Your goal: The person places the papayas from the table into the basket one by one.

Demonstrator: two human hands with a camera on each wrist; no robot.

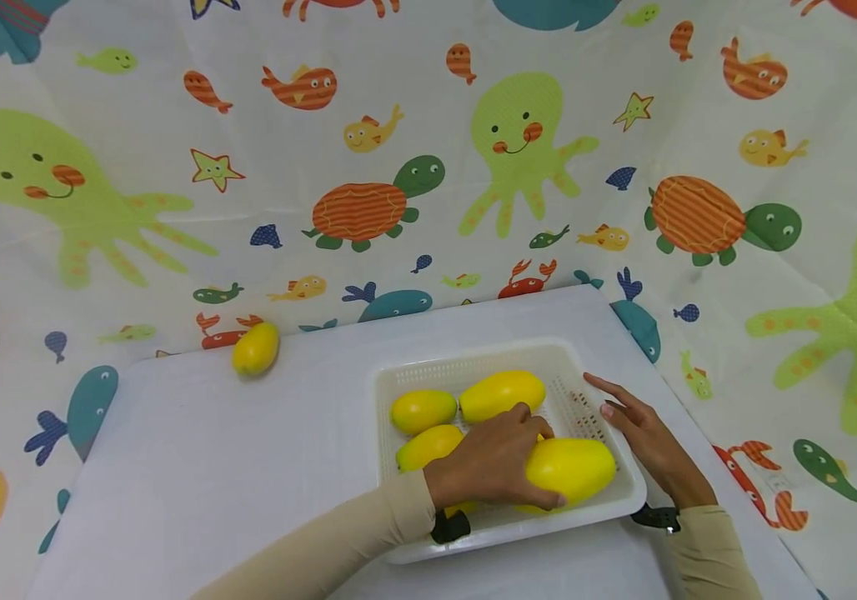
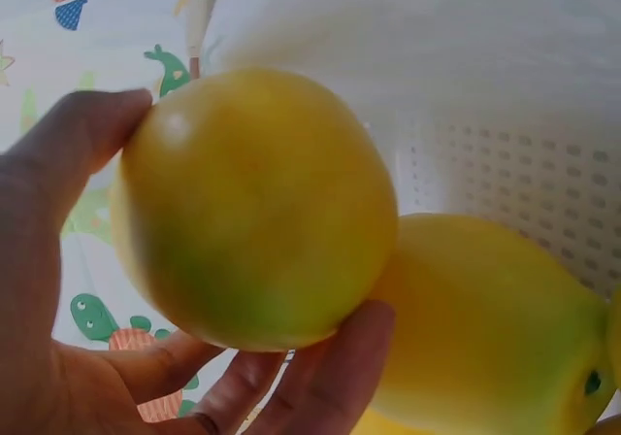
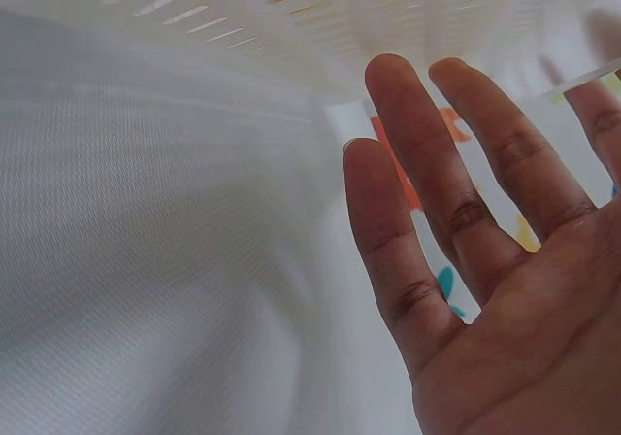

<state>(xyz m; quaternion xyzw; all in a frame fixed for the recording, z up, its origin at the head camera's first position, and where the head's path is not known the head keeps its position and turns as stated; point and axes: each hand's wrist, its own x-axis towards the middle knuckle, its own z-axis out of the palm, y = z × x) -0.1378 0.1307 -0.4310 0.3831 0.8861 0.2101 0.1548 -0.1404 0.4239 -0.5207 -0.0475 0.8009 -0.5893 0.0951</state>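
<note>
My left hand (image 1: 490, 460) grips a large yellow oval fruit (image 1: 574, 468) over the front right part of a white perforated plastic basket (image 1: 548, 525). In the left wrist view, thumb and fingers curl round this fruit (image 2: 257, 207), which has a greenish underside. Another yellow fruit (image 2: 485, 318) with a small dark green stem spot lies just beyond it. Inside the basket sit more such fruits, two at the back (image 1: 503, 396) and one at the left (image 1: 428, 446); my left hand partly hides others. At the right rim is my right hand (image 1: 646, 437), its fingers extended against the basket's side (image 3: 514, 202).
One more yellow fruit (image 1: 256, 350) lies at the back left of the white-covered table (image 1: 248, 467). A curtain (image 1: 398, 100) printed with sea animals hangs behind and along the right side. Dark bands are on both wrists, the right one with a buckle (image 1: 656, 518).
</note>
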